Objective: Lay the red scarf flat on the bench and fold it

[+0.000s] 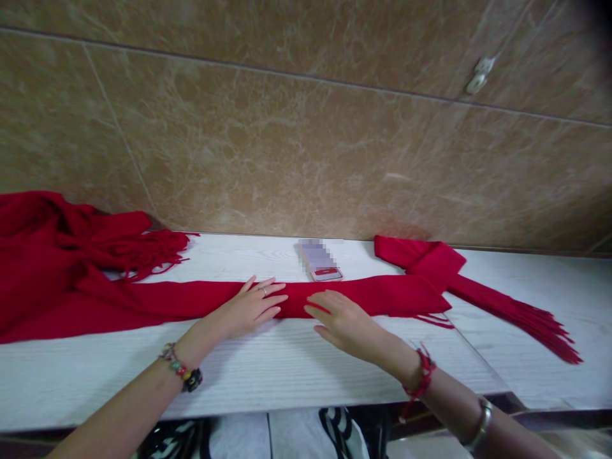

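A long red scarf (191, 299) lies folded into a narrow strip across the white wooden tabletop (268, 370). My left hand (248, 307) rests flat on the strip, fingers spread, a ring on one finger and a bead bracelet at the wrist. My right hand (342, 322) lies flat with its fingertips on the strip, just right of the left hand; a red string bracelet is on that wrist. The scarf's fringed end (530, 325) trails to the right. More red scarf fabric (57, 248) is bunched at the far left.
A phone (320, 261) lies face up on the table just behind the scarf, close to the brown marble wall (306, 140). A seam between table sections (482, 363) runs at the right. Below the front edge shows black-and-white patterned clothing (335, 433).
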A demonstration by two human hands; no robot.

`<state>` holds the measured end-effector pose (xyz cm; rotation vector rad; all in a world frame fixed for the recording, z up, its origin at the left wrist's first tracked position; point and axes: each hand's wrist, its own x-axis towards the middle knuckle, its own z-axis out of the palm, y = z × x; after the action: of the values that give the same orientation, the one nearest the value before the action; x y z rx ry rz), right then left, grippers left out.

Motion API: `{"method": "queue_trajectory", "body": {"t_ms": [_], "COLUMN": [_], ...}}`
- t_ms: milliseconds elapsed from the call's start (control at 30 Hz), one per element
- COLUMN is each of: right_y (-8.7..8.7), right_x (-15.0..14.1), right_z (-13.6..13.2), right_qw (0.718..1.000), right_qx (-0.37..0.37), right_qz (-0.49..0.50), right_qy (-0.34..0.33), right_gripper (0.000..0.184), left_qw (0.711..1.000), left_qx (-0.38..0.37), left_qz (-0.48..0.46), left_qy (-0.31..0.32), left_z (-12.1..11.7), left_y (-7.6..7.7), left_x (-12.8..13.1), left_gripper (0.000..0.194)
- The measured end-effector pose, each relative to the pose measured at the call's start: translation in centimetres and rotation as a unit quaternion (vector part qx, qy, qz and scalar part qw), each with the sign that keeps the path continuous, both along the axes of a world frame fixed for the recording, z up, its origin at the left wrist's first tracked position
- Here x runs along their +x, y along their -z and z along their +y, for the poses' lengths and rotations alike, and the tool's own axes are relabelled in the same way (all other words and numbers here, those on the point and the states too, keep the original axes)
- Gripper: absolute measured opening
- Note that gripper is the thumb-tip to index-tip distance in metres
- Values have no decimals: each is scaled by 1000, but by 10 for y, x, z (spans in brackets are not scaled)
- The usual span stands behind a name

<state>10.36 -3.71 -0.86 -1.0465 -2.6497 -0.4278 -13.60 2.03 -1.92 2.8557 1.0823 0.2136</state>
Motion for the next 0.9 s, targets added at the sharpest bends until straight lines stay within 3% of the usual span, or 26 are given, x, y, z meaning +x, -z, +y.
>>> {"method": "queue_trajectory", "body": {"t_ms": [100, 200, 367, 533, 900], "right_y": [-2, -5, -15, -7, 8], "right_x": [-36, -46, -45, -42, -54], "right_z": [8, 16, 20, 21, 26], "right_qw": [998, 993, 985, 982, 987], "right_qx": [-3, 0, 9, 35, 133], "right_qz": [-47, -98, -141, -155, -70], "right_qy": [-34, -60, -98, -97, -60], "right_gripper": [13, 13, 21, 18, 10], "left_qw": [999, 998, 999, 993, 969], "left_qx": [40, 37, -28, -115, -247], "left_qz": [-24, -43, -21, 13, 10], "left_qy": [-22, -27, 18, -1, 6], "left_z": [8, 20, 40, 60, 91], "left_y": [5, 7, -12, -30, -26], "left_x": [-3, -8, -6, 3, 20], "left_gripper": [31, 29, 21, 20, 22]}}
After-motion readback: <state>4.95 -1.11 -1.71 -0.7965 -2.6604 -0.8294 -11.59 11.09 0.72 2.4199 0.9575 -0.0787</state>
